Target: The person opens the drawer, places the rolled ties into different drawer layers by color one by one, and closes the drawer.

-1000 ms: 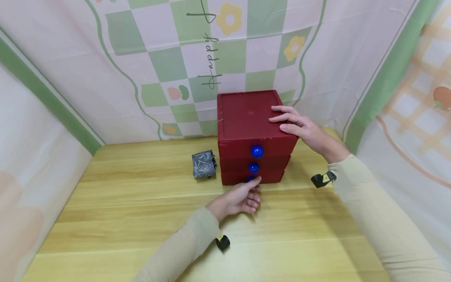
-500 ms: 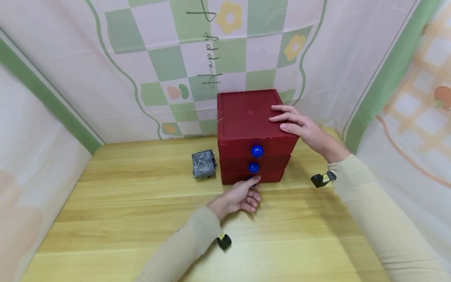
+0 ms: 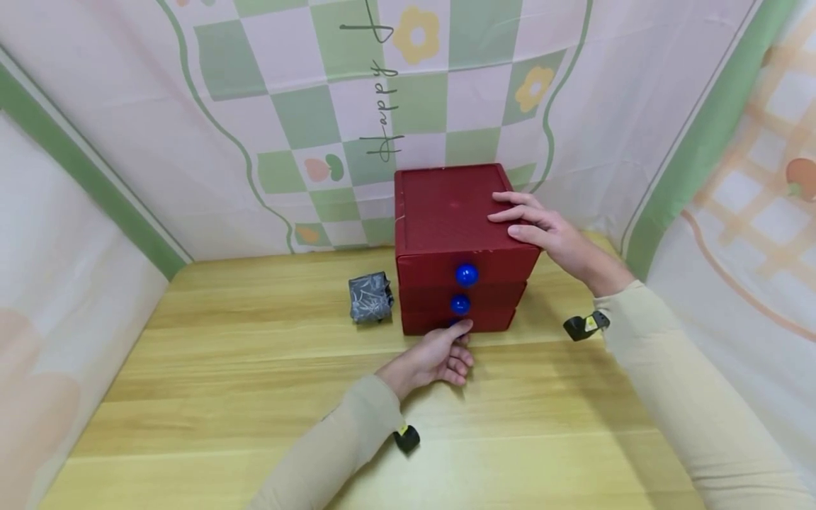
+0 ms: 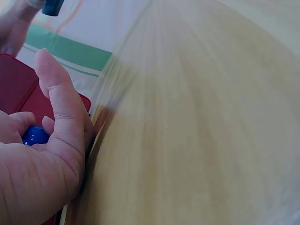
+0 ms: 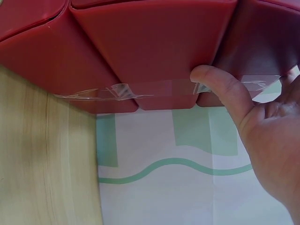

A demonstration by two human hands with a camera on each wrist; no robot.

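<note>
A dark red drawer unit (image 3: pixel 448 212) with three stacked drawers stands on the wooden table, each front bearing a round blue knob. The top knob (image 3: pixel 467 275) and middle knob (image 3: pixel 460 304) are in plain sight in the head view. My left hand (image 3: pixel 435 360) pinches the bottom knob (image 4: pixel 35 135) between thumb and finger, mostly covering it in the head view. All three drawers appear pushed in. My right hand (image 3: pixel 547 231) rests over the unit's top right edge, fingers on the top. In the right wrist view its thumb (image 5: pixel 220 86) presses against the unit's side.
Left of the unit lies a small dark grey packet (image 3: pixel 370 297) with a white web-like pattern. Clear tape (image 5: pixel 159 89) runs along the unit's side. Patterned cloth (image 3: pixel 306 106) hangs behind and on both sides of the wooden table (image 3: pixel 255 397).
My left hand has shifted slightly and its thumb has come down over the bottom knob, covering more of it. The right hand and the drawer unit have stayed in place.
</note>
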